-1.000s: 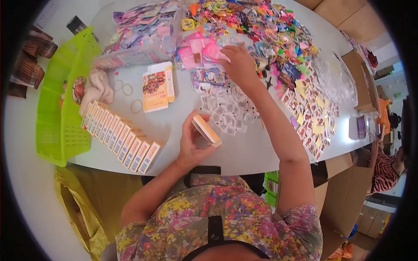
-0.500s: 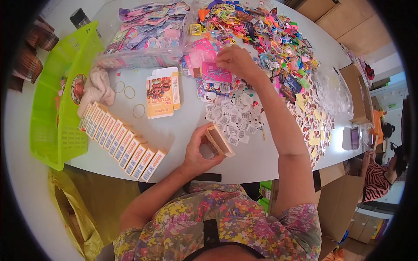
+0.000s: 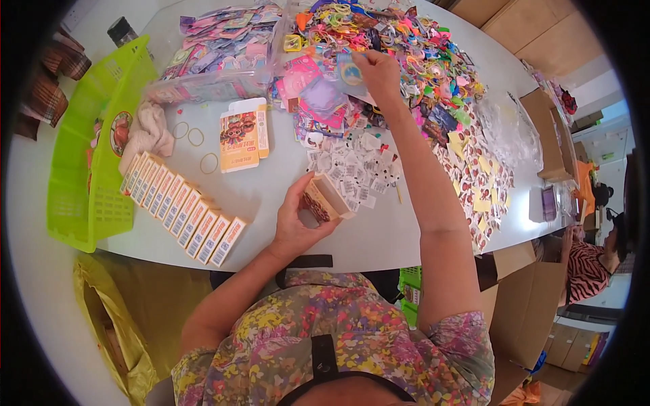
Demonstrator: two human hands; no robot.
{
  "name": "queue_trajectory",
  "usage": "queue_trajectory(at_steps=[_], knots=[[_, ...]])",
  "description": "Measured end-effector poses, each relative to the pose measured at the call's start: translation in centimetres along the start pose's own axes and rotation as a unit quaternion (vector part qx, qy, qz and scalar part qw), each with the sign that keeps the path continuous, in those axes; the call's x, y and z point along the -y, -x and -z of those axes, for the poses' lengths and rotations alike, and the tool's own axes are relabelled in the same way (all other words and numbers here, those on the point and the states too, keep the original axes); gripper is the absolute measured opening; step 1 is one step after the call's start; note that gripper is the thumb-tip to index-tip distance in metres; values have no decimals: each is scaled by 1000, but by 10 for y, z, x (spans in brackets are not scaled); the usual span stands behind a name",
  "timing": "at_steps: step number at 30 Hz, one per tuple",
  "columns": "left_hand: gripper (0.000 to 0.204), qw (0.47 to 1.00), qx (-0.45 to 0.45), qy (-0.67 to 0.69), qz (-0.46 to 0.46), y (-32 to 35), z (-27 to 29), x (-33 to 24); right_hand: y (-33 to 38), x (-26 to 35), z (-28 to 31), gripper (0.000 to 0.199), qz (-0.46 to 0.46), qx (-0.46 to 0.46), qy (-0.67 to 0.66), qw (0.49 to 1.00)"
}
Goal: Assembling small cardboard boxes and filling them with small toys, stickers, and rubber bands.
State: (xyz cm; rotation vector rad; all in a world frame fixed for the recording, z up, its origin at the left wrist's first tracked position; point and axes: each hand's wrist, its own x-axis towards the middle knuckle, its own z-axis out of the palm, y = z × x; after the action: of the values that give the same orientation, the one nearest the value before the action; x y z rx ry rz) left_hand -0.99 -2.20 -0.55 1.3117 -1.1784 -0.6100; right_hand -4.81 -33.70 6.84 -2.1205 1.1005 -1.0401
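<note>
Small open cardboard box point(image 3: 323, 198) is gripped in the left hand point(image 3: 298, 227) just above the near edge of the white surface point(image 3: 271, 196), open end tilted up. Head view: right hand point(image 3: 378, 71) reaches far across, fingers pinched on a small clear packet point(image 3: 350, 71) over the heap of colourful trinkets point(image 3: 413, 54). Row of closed boxes point(image 3: 183, 213) lies left, beside a green basket point(image 3: 88, 176). Flattened box point(image 3: 242, 134) and rubber bands point(image 3: 196, 139) lie between.

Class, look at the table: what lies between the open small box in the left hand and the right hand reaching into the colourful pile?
In the head view, between the small box and the right hand lies a scatter of small white barcode stickers, then pink and purple packets.
</note>
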Motion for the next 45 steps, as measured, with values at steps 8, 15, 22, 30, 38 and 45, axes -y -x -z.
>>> queue_trajectory(at_steps=[8, 15, 22, 30, 38, 45], knots=[[83, 994, -46, 64, 78, 1, 1, -1, 115, 100, 85, 25, -86, 165, -328, 926], [77, 997, -57, -1, 45, 1, -4, -1, 200, 80, 98, 23, -17, 74, -146, 986], [76, 998, -30, -62, 3, 2, -6, 0, 209, 79, 112, 22, 9, 53, -131, 990], [77, 998, -19, -4, 64, 6, -6, -2, 236, 73, 86, 51, 275, 25, 147, 950], [84, 999, 28, -16, 21, 5, -16, -2, 245, 54, 118, 60, 252, 54, 159, 953], [81, 998, 39, 15, 41, 6, -16, -2, 205, -39, 177, 29, -84, -15, -89, 992]])
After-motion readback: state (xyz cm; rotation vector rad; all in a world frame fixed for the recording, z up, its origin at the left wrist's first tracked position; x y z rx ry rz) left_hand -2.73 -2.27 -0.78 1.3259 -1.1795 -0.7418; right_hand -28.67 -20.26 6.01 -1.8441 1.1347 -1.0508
